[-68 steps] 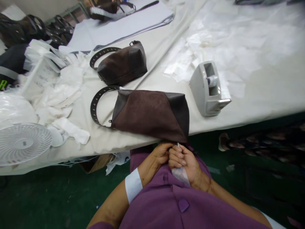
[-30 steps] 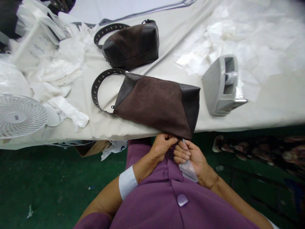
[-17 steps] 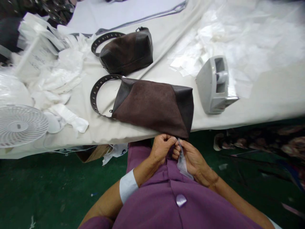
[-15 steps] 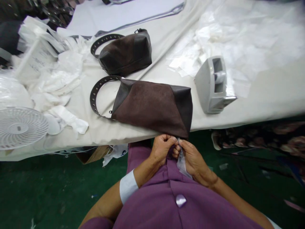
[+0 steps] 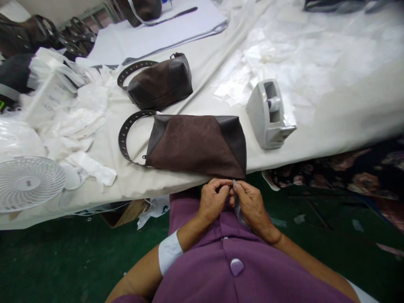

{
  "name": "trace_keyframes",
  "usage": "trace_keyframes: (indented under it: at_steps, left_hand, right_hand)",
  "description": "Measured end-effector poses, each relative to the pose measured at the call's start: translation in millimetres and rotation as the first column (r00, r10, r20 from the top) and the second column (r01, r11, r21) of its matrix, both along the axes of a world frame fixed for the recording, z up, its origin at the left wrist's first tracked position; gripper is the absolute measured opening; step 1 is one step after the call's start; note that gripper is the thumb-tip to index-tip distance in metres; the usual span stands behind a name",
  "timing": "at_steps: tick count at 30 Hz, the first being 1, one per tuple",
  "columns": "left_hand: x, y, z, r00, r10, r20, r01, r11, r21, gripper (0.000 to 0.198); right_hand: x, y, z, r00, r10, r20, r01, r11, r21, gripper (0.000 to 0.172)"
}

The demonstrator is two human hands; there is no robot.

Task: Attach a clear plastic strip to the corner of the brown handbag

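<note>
You: purple work smock point(image 5: 202, 269), front seam running up the middle. Glossy lilac oval button point(image 5: 236, 267) on it, small dark snap point(image 5: 224, 238) just above the button. Left of the button, white band point(image 5: 170, 252) around your bare left forearm, short purple sleeve point(image 5: 126, 299) below it. Well right of the button, white fabric edge point(image 5: 355, 298) at your bare right arm. Left hand point(image 5: 213, 202) and right hand point(image 5: 251, 208) bare, no gloves.

Grey tape dispenser point(image 5: 268, 113), white desk fan point(image 5: 28, 184), crumpled white wrapping point(image 5: 75, 122), green floor point(image 5: 63, 261)
</note>
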State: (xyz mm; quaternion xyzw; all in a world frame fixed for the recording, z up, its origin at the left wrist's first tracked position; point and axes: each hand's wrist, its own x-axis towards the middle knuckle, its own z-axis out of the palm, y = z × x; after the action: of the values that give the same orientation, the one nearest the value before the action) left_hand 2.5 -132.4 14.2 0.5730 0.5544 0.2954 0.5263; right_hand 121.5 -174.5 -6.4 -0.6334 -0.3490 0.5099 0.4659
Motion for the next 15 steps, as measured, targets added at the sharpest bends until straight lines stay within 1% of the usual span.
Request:
trace_keyframes:
  at_steps: [2, 4, 7, 9, 10, 12, 13, 15]
  left_hand:
    - [-0.4, -0.9, 0.3, 1.000, -0.010, -0.014, 0.010, 0.999, 0.035, 0.020]
    - [0.5, -1.9, 2.7, 0.999, -0.029, -0.025, 0.031, 0.996, 0.082, 0.021]
    - [2.4, -3.0, 8.1, 0.993, -0.109, -0.045, 0.115, 0.976, 0.186, 0.030]
    - [3.7, -2.8, 9.7, 0.989, -0.138, -0.047, 0.144, 0.971, 0.190, 0.030]
    - [4.5, -2.3, 9.1, 0.991, -0.127, -0.034, 0.131, 0.980, 0.153, 0.027]
    - [6.5, -1.3, 4.8, 0.998, -0.048, 0.032, 0.048, 0.999, 0.015, 0.019]
    - [7.8, -0.9, 1.5, 0.997, 0.013, 0.080, -0.008, 0.998, -0.066, 0.015]
    - [10.5, -0.7, -5.4, 0.974, 0.138, 0.181, -0.099, 0.972, -0.212, 0.012]
  right_hand:
    - [1.7, 0.5, 5.5, 0.993, 0.033, 0.117, -0.037, 0.999, 0.027, 0.027]
    - [3.9, 0.9, 9.6, 0.963, 0.049, 0.263, -0.066, 0.996, 0.056, 0.024]
    - [7.1, 1.5, 11.5, 0.892, 0.024, 0.452, -0.097, 0.985, 0.140, 0.024]
    - [8.2, 2.0, 10.8, 0.860, -0.004, 0.510, -0.106, 0.977, 0.187, 0.024]
    - [8.3, 2.2, 10.4, 0.854, -0.012, 0.519, -0.106, 0.975, 0.196, 0.024]
    - [7.8, 2.6, 9.9, 0.856, -0.013, 0.516, -0.098, 0.977, 0.187, 0.024]
    - [7.5, 2.8, 9.9, 0.859, -0.011, 0.512, -0.092, 0.980, 0.176, 0.023]
    - [7.0, 3.1, 10.3, 0.863, -0.007, 0.506, -0.082, 0.985, 0.152, 0.023]
